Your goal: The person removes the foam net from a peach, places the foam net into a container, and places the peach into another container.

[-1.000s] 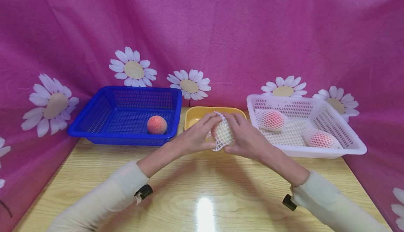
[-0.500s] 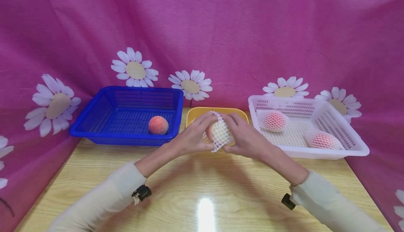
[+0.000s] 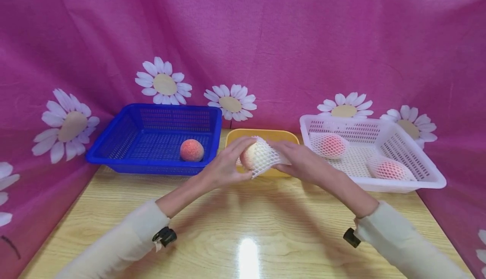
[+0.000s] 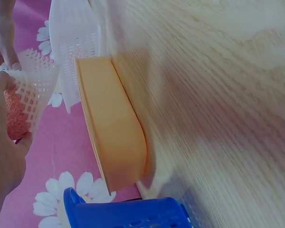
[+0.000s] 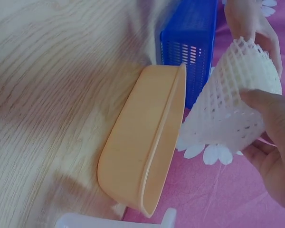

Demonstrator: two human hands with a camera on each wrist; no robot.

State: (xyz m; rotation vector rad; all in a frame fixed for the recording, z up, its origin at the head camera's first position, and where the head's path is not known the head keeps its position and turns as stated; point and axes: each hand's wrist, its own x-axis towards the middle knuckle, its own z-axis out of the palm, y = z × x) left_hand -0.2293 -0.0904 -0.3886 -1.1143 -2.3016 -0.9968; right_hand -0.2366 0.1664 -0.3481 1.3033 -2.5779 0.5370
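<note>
Near far edge of table (image 3: 212,228): my left hand (image 3: 225,165) grips peach (image 3: 248,156), right hand (image 3: 305,161) pinches its foam net (image 3: 268,157).

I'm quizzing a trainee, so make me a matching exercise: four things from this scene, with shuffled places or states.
1. blue basket
2. white basket
3. yellow tub
4. held fruit

A. between the two baskets
B. holding two netted fruits
C. partly inside a white net
D. holding one bare fruit

Right pairs: 1-D, 2-B, 3-A, 4-C
</note>
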